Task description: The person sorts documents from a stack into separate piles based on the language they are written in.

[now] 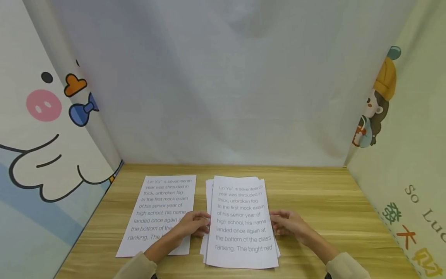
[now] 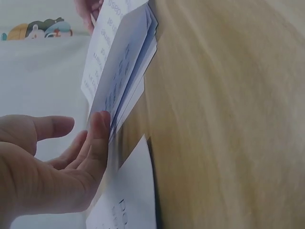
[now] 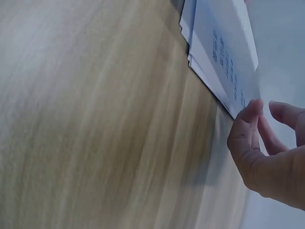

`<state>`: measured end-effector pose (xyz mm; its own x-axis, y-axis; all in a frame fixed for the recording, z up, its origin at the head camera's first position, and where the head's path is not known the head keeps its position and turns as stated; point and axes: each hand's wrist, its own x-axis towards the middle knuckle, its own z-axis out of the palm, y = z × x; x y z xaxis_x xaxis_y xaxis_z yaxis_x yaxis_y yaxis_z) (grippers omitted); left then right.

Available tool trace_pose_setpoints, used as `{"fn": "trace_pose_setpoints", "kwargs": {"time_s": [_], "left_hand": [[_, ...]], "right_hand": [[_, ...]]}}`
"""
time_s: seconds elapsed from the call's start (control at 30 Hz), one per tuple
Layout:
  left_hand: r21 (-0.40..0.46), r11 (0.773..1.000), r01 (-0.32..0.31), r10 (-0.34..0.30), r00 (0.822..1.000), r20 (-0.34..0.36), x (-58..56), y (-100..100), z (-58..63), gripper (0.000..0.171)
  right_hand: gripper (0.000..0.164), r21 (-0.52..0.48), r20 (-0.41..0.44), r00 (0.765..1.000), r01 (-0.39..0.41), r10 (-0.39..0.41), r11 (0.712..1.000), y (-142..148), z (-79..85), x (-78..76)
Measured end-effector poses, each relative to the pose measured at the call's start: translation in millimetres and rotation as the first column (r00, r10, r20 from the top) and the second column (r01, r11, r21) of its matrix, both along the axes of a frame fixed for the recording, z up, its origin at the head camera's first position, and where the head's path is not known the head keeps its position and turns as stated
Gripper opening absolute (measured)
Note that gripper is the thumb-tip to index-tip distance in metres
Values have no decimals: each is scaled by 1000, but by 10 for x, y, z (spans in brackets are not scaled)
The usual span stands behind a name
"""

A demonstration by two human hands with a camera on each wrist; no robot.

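Note:
A pile of loose white printed sheets (image 1: pixel 242 221) lies in the middle of the wooden table, its lower pages sticking out unevenly past the top one. At the pile's left edge is my left hand (image 1: pixel 195 224), fingertips against the paper and thumb held apart, as the left wrist view shows (image 2: pixel 62 167). Opposite it, my right hand (image 1: pixel 290 224) has its bent fingertips at the right edge, with the thumb (image 3: pixel 286 113) a little away from them. Both wrist views show the top sheet bowed above the pages under it.
Another printed sheet (image 1: pixel 163 205) lies flat to the left, partly beneath my left forearm. The wooden table (image 1: pixel 320 201) extends right of the pile. A pale curtain (image 1: pixel 223 85) hangs behind, with cartoon-printed side walls at left and right.

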<state>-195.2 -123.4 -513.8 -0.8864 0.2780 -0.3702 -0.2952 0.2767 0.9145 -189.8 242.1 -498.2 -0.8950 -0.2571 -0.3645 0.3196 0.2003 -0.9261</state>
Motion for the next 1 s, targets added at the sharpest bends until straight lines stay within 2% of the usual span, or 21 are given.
{"fn": "trace_pose_setpoints", "kwargs": {"time_s": [0.1, 0.27, 0.47, 0.7, 1.0], "left_hand": [[45, 998, -39, 37, 999, 34, 7, 36, -31, 46], [59, 995, -82, 78, 995, 61, 14, 81, -79, 56], [54, 996, -74, 71, 996, 50, 38, 81, -93, 57], [81, 992, -93, 90, 995, 37, 37, 63, -89, 56], [34, 993, -116, 115, 993, 29, 55, 20, -48, 52]], "right_hand": [[52, 19, -24, 1000, 8, -8, 1000, -24, -31, 5], [53, 16, -46, 999, -7, 8, 1000, -59, -71, 6], [52, 11, -52, 999, 18, -17, 1000, -86, -75, 27], [53, -29, -42, 999, 24, -25, 999, -88, -64, 29], [58, -60, 9, 999, 36, -36, 998, -113, -65, 20]]}}
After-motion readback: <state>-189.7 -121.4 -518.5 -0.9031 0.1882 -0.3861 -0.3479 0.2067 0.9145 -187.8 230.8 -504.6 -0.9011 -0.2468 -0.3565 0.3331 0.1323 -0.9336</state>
